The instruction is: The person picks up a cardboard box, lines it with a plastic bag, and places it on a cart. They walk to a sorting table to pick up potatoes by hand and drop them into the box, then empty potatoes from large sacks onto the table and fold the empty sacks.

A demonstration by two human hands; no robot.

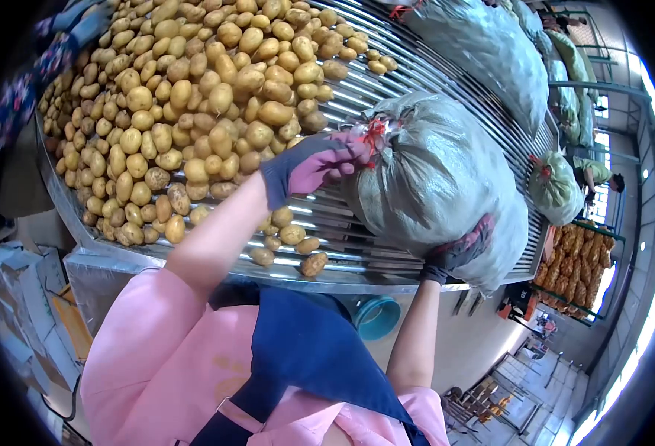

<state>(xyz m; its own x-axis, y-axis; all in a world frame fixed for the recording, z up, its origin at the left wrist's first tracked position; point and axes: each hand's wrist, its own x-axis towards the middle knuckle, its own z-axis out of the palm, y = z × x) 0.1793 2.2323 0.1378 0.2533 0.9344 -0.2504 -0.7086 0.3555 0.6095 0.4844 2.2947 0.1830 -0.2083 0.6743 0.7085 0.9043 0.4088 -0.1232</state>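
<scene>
A full pale grey-green woven sack (446,171) lies on the metal bar rack (357,82). Its mouth is gathered and tied with red string (376,134). My left hand (324,163), in a purple and dark glove, is closed around the sack's tied neck. Against the sack's near side rests my right hand (461,249), gloved alike, with its fingers curved onto the fabric and gripping it. To the left of the sack spreads a large heap of loose potatoes (194,111). A few potatoes lie near the rack's front edge, below my left hand.
More filled sacks (484,52) lie at the back right, and a smaller tied sack (556,189) sits at the right end. A teal bucket (377,317) stands on the floor. Flattened cardboard (30,305) leans at left. Another person's patterned sleeve (23,104) shows beyond the potatoes.
</scene>
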